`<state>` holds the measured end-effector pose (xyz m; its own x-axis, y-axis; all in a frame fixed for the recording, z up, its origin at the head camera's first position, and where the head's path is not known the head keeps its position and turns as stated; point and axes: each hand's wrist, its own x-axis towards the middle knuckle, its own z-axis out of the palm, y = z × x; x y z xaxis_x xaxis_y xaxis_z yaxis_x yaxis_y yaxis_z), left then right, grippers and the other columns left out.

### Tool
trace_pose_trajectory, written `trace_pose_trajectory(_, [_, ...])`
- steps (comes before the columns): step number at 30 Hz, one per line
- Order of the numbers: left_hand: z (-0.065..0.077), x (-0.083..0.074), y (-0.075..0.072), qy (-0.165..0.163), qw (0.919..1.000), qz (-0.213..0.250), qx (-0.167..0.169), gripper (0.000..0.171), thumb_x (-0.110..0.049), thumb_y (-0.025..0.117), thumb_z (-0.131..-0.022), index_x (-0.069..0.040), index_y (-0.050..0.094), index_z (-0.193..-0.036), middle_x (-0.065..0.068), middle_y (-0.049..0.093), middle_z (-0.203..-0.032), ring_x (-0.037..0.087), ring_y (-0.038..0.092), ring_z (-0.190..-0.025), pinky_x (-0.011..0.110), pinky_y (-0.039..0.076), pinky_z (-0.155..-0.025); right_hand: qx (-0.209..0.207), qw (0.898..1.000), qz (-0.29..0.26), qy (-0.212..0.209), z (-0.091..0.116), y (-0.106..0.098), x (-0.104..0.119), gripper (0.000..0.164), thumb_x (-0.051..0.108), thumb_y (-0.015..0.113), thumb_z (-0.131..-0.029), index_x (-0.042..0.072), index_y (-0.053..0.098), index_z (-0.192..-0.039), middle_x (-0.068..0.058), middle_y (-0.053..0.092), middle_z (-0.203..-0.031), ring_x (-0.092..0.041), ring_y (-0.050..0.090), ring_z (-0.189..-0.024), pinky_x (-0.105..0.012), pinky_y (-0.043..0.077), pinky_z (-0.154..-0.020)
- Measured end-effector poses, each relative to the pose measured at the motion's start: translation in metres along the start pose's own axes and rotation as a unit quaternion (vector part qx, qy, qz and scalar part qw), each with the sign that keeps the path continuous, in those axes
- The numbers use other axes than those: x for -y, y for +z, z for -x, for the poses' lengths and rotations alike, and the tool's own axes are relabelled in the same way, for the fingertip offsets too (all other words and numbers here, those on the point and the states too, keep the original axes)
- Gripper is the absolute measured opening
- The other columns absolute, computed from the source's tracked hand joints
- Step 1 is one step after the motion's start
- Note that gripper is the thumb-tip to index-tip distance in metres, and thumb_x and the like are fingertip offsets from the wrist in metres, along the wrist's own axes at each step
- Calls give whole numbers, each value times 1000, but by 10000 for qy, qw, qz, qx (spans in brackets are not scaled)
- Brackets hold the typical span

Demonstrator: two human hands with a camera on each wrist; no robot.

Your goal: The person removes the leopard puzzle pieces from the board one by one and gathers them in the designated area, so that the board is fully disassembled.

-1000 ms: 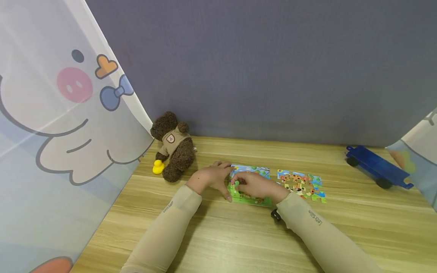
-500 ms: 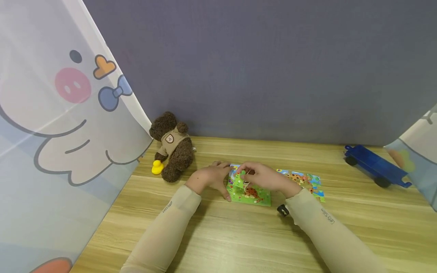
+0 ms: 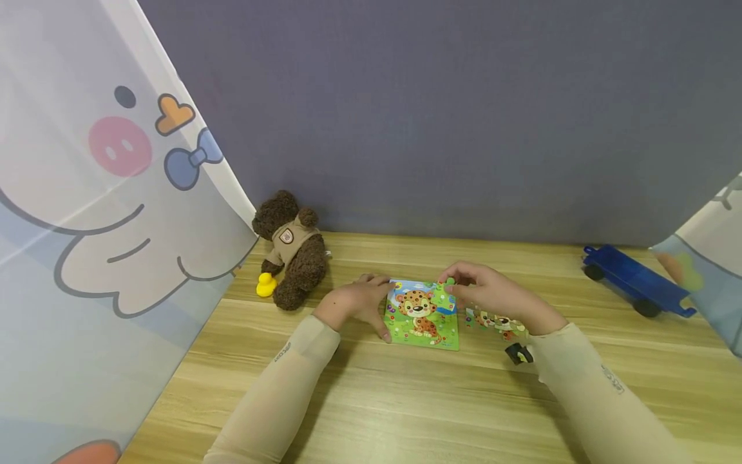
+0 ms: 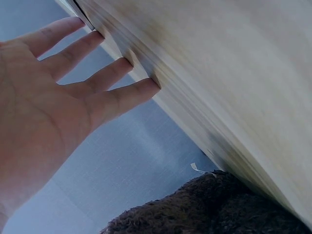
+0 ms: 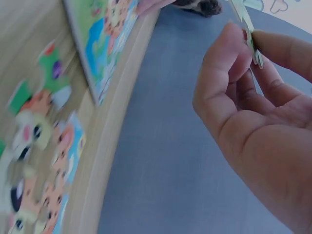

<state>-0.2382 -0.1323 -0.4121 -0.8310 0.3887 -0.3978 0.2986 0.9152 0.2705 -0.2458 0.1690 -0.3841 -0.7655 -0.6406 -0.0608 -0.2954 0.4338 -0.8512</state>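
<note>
My right hand (image 3: 487, 293) pinches a green puzzle piece (image 3: 444, 296) between thumb and fingers, over the upper right corner of the puzzle board. In the right wrist view the piece (image 5: 247, 34) is seen nearly edge-on, raised in the grip. The puzzle board (image 3: 420, 332) lies flat and carries a picture of a spotted cub on grass. At the board's left edge rests my left hand (image 3: 362, 308), fingers and thumb spread. The left wrist view shows its fingers (image 4: 114, 73) fairly straight. Loose puzzle pieces (image 3: 493, 320) lie right of the board, partly hidden under the right forearm.
A brown teddy bear (image 3: 304, 261) in a beige shirt leans at the back left, with a yellow duck (image 3: 266, 285) beside it. A blue wheeled cart (image 3: 634, 277) stands at the far right. The grey wall (image 3: 435, 129) bounds the table's back.
My right hand has moved right with the puzzle piece, from the board's left side to its upper right corner, uncovering the cub picture. The left hand stays in place.
</note>
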Motion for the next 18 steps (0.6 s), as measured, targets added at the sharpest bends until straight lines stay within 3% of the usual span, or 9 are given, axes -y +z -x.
trace_pose_trajectory(10, [1,0,1,19,10000,25,-20,130,-55,98,-70,-19,26,-172,3,18,-182,40,14,-168,66,28,-131,344,9992,206,74,25,-13,-26,28,18,60,-111,4,65,-134,-17,63,-97,-30,66,-79,-38,61,-66])
trace_pose_trajectory(15, [1,-1,2,21,10000,30,-44,129,-55,99,-70,-20,28,-172,3,18,-182,39,15,-168,65,29,-131,868,9957,176,255,34,-15,-44,23,16,60,-110,5,65,-128,-8,57,-88,-18,54,-70,-32,47,-51])
trace_pose_trajectory(18, [0,-1,1,33,10000,14,-48,129,-55,98,-70,-20,28,-172,3,18,-182,39,15,-168,65,30,-131,1128,9933,85,246,36,-13,-54,18,13,60,-109,4,65,-124,-3,54,-84,-10,47,-62,-25,41,-49])
